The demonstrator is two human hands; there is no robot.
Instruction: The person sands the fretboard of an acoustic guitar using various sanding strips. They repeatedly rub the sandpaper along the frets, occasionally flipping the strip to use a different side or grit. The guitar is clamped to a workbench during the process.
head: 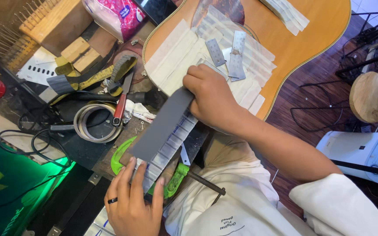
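My right hand (211, 98) presses down on the upper end of a long dark grey abrasive strip (162, 124). The strip lies along a long metal bar (171, 144) with pale sections. My left hand (132, 203), with a black ring on one finger, holds the lower end of the bar and strip. An acoustic guitar body (311, 35) lies beyond, its top covered with strips of pale masking tape (176, 61). Two small metal plates (230, 54) rest on the tape.
A green-handled tool (176, 179) and a green clamp (121, 155) lie under the bar. To the left are a red-handled tool (121, 107), a coiled band (95, 122), wooden blocks (82, 52), a pink tissue pack (119, 15) and cables. A round wooden stool (368, 96) stands right.
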